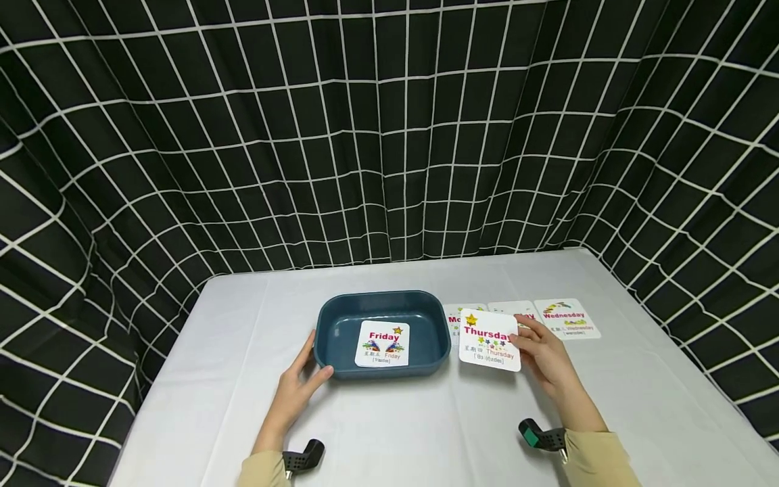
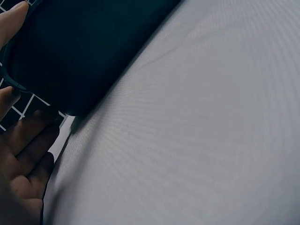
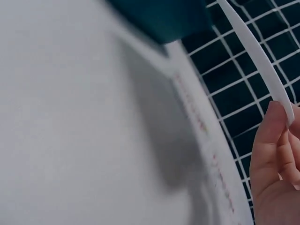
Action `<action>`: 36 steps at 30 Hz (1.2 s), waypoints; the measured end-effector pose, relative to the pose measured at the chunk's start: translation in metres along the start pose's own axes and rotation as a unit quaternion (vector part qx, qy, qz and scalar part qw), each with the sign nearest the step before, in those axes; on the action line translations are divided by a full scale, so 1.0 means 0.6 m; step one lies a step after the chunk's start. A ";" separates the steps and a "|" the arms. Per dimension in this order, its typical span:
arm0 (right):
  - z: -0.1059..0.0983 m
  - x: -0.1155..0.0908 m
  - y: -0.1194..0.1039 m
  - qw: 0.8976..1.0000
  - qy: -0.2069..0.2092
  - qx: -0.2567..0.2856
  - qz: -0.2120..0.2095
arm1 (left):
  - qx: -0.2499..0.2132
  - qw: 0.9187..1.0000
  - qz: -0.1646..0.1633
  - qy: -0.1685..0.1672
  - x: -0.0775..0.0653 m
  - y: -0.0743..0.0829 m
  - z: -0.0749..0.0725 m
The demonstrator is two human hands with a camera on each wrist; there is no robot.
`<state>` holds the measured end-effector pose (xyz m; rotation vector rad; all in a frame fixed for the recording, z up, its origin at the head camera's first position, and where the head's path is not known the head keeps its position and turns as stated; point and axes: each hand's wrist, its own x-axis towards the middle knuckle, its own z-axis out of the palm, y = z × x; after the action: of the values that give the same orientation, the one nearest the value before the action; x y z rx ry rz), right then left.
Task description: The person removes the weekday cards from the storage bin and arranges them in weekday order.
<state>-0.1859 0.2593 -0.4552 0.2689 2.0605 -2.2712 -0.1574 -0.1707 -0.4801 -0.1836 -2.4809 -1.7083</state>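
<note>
- The Thursday card point(image 1: 487, 341) is held above the table point(image 1: 389, 433), just right of the tray point(image 1: 426, 368), tilted with its print up.
- The right hand point(image 1: 544, 355) pinches the card's right edge between thumb and fingers; how hard, I cannot tell.
- The left hand point(image 1: 295, 392) holds the tray's near left corner, thumb at the near rim and index finger at the left wall; its lower fingers hang loosely curled.
- The card should be light and fairly stiff, perhaps a little slick if coated. Seen edge-on in the right wrist view it bows slightly, so a hard squeeze could crease it. An edge or rounded corner is the best hold, leaving the print uncovered.
- The tray looks like smooth, rigid plastic, dark blue, with rounded corners and a thin rim. It is probably light enough to slide if nudged, so steadying a corner makes sense.
- The Friday card point(image 1: 382, 343) lies face up in the tray, toward its near wall.
- Toward the table's far right corner lie the Wednesday card point(image 1: 568, 318), a partly hidden card ending in "day" point(image 1: 514, 308), and one starting "Mo" point(image 1: 454, 320).
- White cloth, faintly creased, covers the table; behind its far edge hangs a soft black curtain point(image 1: 377, 169) with a white grid.
</note>
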 end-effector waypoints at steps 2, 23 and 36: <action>-0.004 -0.008 0.007 0.999 0.001 -0.036 -0.002 | 0.001 1.000 0.000 -0.001 0.000 0.001 0.000; 0.019 -0.015 0.047 0.929 0.038 -0.362 -0.065 | 0.005 1.000 0.010 0.006 0.015 -0.062 0.006; 0.035 -0.016 0.047 0.883 0.063 -0.459 -0.079 | 0.010 1.000 0.009 0.011 0.013 -0.062 0.007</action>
<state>-0.1738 0.2347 -0.4792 0.1823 3.0083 -1.0943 -0.1712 -0.1800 -0.5145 -0.1841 -2.4723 -1.6698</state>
